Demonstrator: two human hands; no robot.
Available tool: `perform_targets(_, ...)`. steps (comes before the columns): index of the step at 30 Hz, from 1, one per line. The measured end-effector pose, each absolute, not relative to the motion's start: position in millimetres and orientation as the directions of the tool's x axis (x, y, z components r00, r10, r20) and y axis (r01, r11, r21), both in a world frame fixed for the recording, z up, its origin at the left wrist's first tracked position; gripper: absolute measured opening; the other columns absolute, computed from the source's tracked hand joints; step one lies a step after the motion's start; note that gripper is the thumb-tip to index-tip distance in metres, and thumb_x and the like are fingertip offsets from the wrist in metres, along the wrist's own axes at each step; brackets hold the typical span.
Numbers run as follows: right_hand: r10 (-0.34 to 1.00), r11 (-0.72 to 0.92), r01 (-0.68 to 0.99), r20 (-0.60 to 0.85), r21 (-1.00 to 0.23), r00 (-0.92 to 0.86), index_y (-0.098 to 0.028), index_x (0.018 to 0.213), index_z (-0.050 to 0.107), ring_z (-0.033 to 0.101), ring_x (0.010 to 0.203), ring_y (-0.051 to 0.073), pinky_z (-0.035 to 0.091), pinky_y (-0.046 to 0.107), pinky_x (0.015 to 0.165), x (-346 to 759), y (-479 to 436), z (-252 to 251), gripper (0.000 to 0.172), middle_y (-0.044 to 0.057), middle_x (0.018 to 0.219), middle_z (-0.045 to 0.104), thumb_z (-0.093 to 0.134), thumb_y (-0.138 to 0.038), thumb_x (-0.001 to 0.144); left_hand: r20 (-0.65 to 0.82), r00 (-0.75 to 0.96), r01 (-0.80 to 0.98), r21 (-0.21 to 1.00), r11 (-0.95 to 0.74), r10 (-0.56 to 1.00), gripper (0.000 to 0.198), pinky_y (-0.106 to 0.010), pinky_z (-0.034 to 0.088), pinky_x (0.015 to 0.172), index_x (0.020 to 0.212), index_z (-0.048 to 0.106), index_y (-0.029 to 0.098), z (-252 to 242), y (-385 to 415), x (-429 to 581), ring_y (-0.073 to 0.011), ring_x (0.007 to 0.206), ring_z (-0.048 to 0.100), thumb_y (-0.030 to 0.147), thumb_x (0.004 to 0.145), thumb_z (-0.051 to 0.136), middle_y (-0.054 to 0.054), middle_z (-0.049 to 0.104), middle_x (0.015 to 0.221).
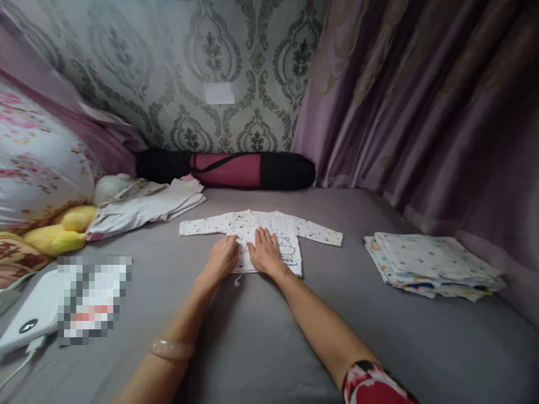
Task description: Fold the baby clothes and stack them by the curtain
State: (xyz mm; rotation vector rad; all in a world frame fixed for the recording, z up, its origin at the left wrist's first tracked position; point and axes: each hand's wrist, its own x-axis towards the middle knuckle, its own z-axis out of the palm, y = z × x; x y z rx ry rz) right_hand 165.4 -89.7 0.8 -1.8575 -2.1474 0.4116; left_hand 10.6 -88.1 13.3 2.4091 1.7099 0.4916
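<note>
A small white baby shirt [290, 227] lies face up on the grey bed sheet, its two dotted sleeves spread out to the sides. A bear drawing and dark lettering show on its front, and a thin tie string [238, 279] hangs from the lower hem. My left hand [223, 257] is at the shirt's left side, its fingers curled closed on the cloth there; the fingertips are partly hidden. Flat on the middle of the shirt rests my right hand [265, 251], fingers stretched out and pointing away from me.
A stack of folded white cloths [433, 261] lies at the right. On the left are light-coloured clothes [147, 205], a yellow plush toy [63, 233], a floral pillow [37, 151] and a white power bank [36, 308] with a cable. A black-and-red long bag [227, 170] lies along the wall.
</note>
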Motion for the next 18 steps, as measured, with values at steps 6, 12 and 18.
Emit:
perform_targets(6,0.973,0.156,0.790,-0.045,-0.593,-0.225,-0.013,0.147,0.038,0.037,0.138,0.017,0.025,0.031,0.114,201.4,-64.7,17.6,0.056,0.008,0.151,0.041,0.037,-0.024,0.092,0.199,0.362,0.871,0.275,-0.406,0.911,0.036,-0.037,0.042,0.096,0.124,0.052,0.016,19.6,-84.1,23.2,-0.0244,0.111,0.055,0.017,0.092,0.036,-0.016,0.058,0.124)
perform_targets(12,0.978,-0.108,0.793,0.079,-0.599,0.193,-0.019,0.130,0.060,0.058,0.118,0.016,0.041,0.025,0.098,311.9,-46.9,41.5,0.045,0.005,0.127,0.065,0.035,-0.017,0.092,0.137,0.620,0.703,0.342,-0.624,0.773,0.029,-0.042,0.038,0.102,0.116,0.060,0.023,28.0,-92.4,55.6,-0.0268,0.122,0.047,0.033,0.091,0.049,-0.012,0.057,0.129)
perform_targets(18,0.784,-0.554,0.703,0.003,-0.446,0.621,-0.015,0.116,0.068,0.063,0.108,0.024,0.046,0.030,0.085,395.0,-74.3,35.4,0.038,0.016,0.113,0.069,0.040,-0.018,0.092,0.176,0.660,0.644,0.368,-0.671,0.730,0.027,-0.039,0.042,0.098,0.111,0.064,0.022,24.1,-67.5,89.4,-0.0258,0.117,0.054,0.029,0.090,0.050,-0.011,0.062,0.123)
